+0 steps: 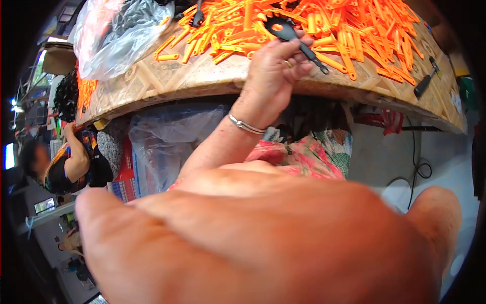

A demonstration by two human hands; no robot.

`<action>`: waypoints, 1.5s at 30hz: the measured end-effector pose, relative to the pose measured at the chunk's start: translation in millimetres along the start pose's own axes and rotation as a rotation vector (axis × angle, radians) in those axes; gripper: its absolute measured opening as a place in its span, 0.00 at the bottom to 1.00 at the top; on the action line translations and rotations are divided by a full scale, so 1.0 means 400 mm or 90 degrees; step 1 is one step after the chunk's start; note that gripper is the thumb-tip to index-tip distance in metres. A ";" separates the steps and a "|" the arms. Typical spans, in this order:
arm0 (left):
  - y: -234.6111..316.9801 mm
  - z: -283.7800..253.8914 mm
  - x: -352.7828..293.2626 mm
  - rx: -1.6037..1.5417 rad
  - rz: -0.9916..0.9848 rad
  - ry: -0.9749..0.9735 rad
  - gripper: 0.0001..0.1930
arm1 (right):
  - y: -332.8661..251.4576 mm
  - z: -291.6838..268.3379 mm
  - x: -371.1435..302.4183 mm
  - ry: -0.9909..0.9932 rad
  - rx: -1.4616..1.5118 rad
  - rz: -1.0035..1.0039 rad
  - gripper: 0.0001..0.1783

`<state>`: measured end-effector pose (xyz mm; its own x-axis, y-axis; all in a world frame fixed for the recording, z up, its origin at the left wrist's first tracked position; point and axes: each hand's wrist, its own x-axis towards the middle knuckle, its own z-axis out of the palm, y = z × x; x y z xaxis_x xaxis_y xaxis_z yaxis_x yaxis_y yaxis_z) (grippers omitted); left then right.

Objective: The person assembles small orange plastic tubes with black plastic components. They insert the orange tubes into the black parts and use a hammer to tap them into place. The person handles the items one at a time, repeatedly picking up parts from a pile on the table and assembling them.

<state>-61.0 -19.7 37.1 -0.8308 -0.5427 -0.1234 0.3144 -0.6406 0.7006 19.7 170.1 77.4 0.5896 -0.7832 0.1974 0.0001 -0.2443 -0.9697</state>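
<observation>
In my left hand (pixel 276 66), which wears a ring and a bracelet, is a black spaghetti server (pixel 306 50). Thumb and fingers pinch its handle near the head, over the table's near edge. Orange shows through the hole in the head. Just beyond lies a wide heap of orange plastic handles (pixel 349 48), several with holes at the ends. A second black server (pixel 198 18) lies at the heap's left part. What appears to be my right hand (pixel 283 238) looms blurred across the lower picture, close to the camera; its fingers cannot be made out.
The patterned table (pixel 136 78) curves across the top. A clear plastic bag (pixel 116 45) lies at its left, and a black-handled tool (pixel 425 83) at its right. Below hangs plastic sheeting (pixel 167 131). Another person (pixel 76 157) sits at the left. A cable (pixel 415 162) runs along the floor.
</observation>
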 end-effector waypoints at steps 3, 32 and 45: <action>-0.024 0.037 -0.011 0.028 -0.014 0.020 0.16 | 0.000 0.000 -0.017 0.003 -0.001 0.003 0.21; 0.011 0.064 -0.148 0.090 0.071 0.134 0.20 | 0.092 -0.495 -0.272 0.807 -0.676 0.370 0.12; -0.007 0.059 -0.177 -0.011 0.027 0.089 0.16 | 0.115 -0.496 -0.292 0.867 -0.306 0.163 0.13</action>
<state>-13.9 33.3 60.4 -0.7450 -0.6390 -0.1915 0.3569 -0.6242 0.6950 -209.6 136.9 38.1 -0.6698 -0.6893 0.2762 -0.4091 0.0321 -0.9119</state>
